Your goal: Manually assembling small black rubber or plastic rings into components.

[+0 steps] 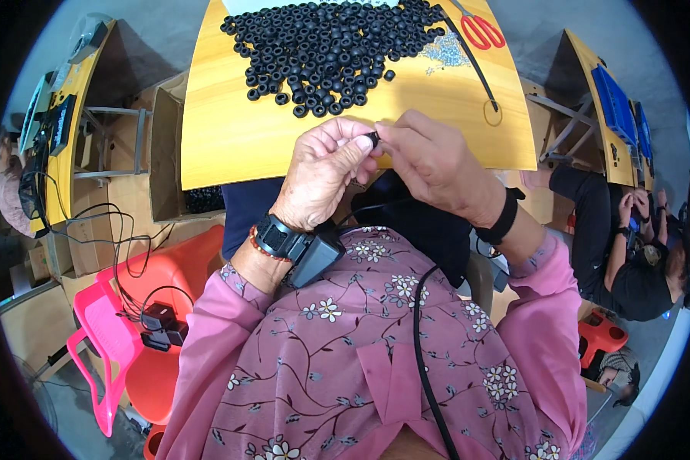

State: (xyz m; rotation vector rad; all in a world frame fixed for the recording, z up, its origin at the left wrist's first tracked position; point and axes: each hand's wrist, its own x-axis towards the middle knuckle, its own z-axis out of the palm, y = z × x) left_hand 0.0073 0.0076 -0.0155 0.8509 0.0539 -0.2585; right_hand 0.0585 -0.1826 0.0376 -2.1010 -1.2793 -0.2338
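My left hand (331,157) pinches a small black ring-shaped piece (372,139) between thumb and forefinger, just off the table's near edge. Close against it, my right hand (429,157) has its thumb and fingertips pressed together at the piece. Whatever the right fingertips hold is too small and hidden to make out. On the yellow table (230,146) beyond my hands lies a wide heap of similar black rings (322,54). To its right is a small pile of tiny silvery bits (446,50).
Red-handled scissors (483,32) and a thin black strip (471,61) with a wire loop lie at the table's right. A cardboard box (169,153) stands below left. Red and pink stools (157,307) with cables are at my left; another person (636,261) sits at right.
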